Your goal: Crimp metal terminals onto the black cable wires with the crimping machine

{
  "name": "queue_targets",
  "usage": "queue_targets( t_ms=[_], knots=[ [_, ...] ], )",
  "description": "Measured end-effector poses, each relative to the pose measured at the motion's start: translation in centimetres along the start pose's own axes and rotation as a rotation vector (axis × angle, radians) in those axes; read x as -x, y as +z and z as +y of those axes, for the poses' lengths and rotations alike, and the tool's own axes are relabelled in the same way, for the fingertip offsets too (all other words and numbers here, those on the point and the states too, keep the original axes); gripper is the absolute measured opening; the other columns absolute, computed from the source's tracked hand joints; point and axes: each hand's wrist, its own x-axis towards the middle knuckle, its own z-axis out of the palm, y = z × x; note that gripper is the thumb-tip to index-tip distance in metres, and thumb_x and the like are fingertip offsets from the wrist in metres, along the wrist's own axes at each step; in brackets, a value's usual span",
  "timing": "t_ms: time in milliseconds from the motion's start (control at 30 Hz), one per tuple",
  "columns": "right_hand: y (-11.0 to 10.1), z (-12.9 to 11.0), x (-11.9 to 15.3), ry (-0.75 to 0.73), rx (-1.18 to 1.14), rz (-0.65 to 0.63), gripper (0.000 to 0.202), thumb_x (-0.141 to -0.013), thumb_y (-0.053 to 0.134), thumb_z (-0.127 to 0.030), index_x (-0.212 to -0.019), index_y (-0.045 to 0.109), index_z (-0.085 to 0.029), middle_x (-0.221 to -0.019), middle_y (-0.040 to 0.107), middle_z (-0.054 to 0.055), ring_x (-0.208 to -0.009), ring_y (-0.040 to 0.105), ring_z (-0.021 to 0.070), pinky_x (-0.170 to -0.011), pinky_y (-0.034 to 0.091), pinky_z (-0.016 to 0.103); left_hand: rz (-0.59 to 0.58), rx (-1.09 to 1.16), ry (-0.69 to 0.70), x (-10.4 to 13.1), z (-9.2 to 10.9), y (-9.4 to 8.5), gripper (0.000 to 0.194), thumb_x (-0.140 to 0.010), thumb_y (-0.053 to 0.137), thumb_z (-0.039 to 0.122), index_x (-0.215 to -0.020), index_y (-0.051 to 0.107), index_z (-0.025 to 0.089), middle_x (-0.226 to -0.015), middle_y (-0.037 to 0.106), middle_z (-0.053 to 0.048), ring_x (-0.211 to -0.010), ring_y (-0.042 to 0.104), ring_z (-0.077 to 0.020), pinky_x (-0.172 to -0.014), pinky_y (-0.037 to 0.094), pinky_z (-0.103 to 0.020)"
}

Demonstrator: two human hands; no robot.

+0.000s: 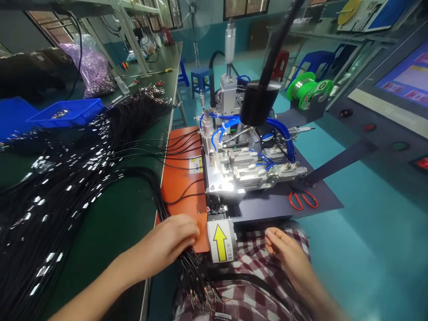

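My left hand (172,238) is curled over a bundle of thin black cables (192,263), slightly blurred, at the near edge of an orange plate (182,183). The bundle passes beneath its fingers, and the bared cable ends hang toward my lap. My right hand (286,252) is in a pinch above my lap; whatever its fingertips hold, if anything, is too small to see. Between my hands sits a white label with a yellow arrow (220,243) on a rounded machine part. Several single cables run across the orange plate into the machine (254,171).
A large heap of black cables (83,178) covers the left bench near blue trays (67,113). Red-handled scissors (303,200) lie on the machine base. A green wire spool (306,91) and a control panel (394,107) stand right. A black cylinder (260,104) hangs above the machine.
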Motion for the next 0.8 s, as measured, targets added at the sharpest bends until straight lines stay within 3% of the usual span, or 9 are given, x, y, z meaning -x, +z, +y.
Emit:
queue_targets(
  t_ms=[67,167,367,500,667,800],
  knots=[
    [-0.1,-0.2,0.1,-0.009,0.003,-0.008,0.031,-0.077,0.063,-0.046,-0.07,0.052,-0.019,-0.062,0.047,-0.003,-0.058,0.039,0.0118,-0.058,0.032,0.026,-0.12,-0.012,0.058,1.1,0.7,-0.6,0.024,-0.093,0.034,0.015,-0.09,0.057,0.022,-0.094,0.058,-0.003,-0.085,0.052,-0.0171,-0.075,0.04,-0.029],
    [0.4,-1.0,0.4,-0.022,0.016,-0.041,0.03,-0.079,0.062,-0.045,-0.07,0.051,-0.019,-0.063,0.046,-0.004,-0.058,0.039,0.0117,-0.058,0.032,0.025,-0.162,-0.077,0.089,1.6,0.8,-0.7,0.022,-0.087,0.037,0.006,-0.082,0.054,0.02,-0.085,0.053,-0.003,-0.078,0.048,-0.0179,-0.07,0.035,-0.03],
    [1.5,-2.7,1.3,-0.032,0.075,-0.076,0.028,-0.083,0.058,-0.044,-0.07,0.05,-0.02,-0.061,0.045,-0.004,-0.058,0.038,0.0115,-0.057,0.031,0.024,-0.312,0.035,0.096,0.8,-0.4,-1.5,0.025,-0.075,0.045,-0.004,-0.078,0.052,0.02,-0.084,0.049,0.0,-0.078,0.046,-0.0155,-0.062,0.031,-0.025],
    [1.4,-3.0,1.8,-0.036,0.095,-0.066,0.026,-0.083,0.057,-0.043,-0.072,0.051,-0.02,-0.06,0.044,-0.004,-0.059,0.038,0.0122,-0.057,0.032,0.024,-0.405,0.14,0.054,0.9,-0.5,-2.4,0.029,-0.072,0.044,-0.006,-0.082,0.051,0.021,-0.086,0.052,0.001,-0.079,0.048,-0.0138,-0.064,0.035,-0.022],
    [2.2,-3.5,2.1,-0.034,0.127,-0.1,0.028,-0.081,0.058,-0.046,-0.072,0.052,-0.02,-0.061,0.045,-0.003,-0.057,0.039,0.0125,-0.055,0.032,0.025,-0.417,0.262,-0.025,1.2,-0.3,-2.7,0.032,-0.078,0.044,0.0,-0.095,0.056,0.024,-0.096,0.055,0.001,-0.088,0.053,-0.0137,-0.074,0.039,-0.022],
    [3.9,-4.6,2.6,-0.073,0.179,-0.175,0.029,-0.081,0.058,-0.046,-0.07,0.052,-0.02,-0.058,0.045,-0.003,-0.056,0.039,0.0126,-0.055,0.032,0.025,-0.418,0.317,-0.039,0.9,-0.4,-2.7,0.025,-0.077,0.047,0.003,-0.084,0.059,0.023,-0.091,0.055,0.001,-0.09,0.054,-0.0142,-0.073,0.039,-0.021]
  ],
)
